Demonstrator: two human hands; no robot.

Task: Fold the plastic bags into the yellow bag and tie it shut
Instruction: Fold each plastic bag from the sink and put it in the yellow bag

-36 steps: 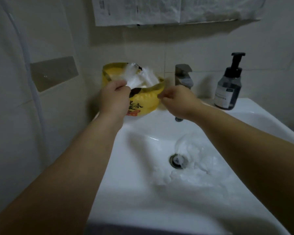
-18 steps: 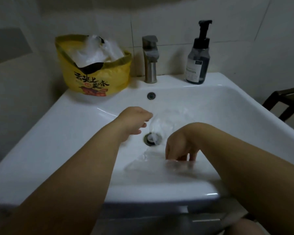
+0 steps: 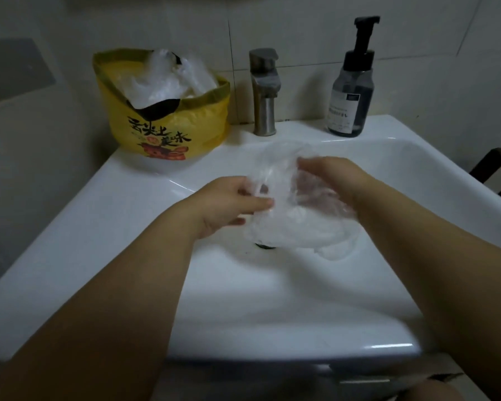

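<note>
Sink (image 3: 113, 233), dim light. Left grip (image 3: 229, 204) pinches the near edge of a clear bag (image 3: 289, 230), thumb and fingers clenched on the film. Right grip (image 3: 330, 178) grasps the far side, its lower part seen through the plastic.

Half a second ago both were low in the basin and the clear bag lay flat by the drain (image 3: 265, 246) — now it is raised off the basin, bunched between them, hanging over the drain.

A second ago both were up at the rim of the yellow bag (image 3: 171, 131). That one has not moved: upright on the back left corner of the sink, mouth open, crumpled bags (image 3: 168, 79) sticking out of the top.

Tap (image 3: 263, 91) just beside it — soap bottle (image 3: 350, 94) further right.
</note>
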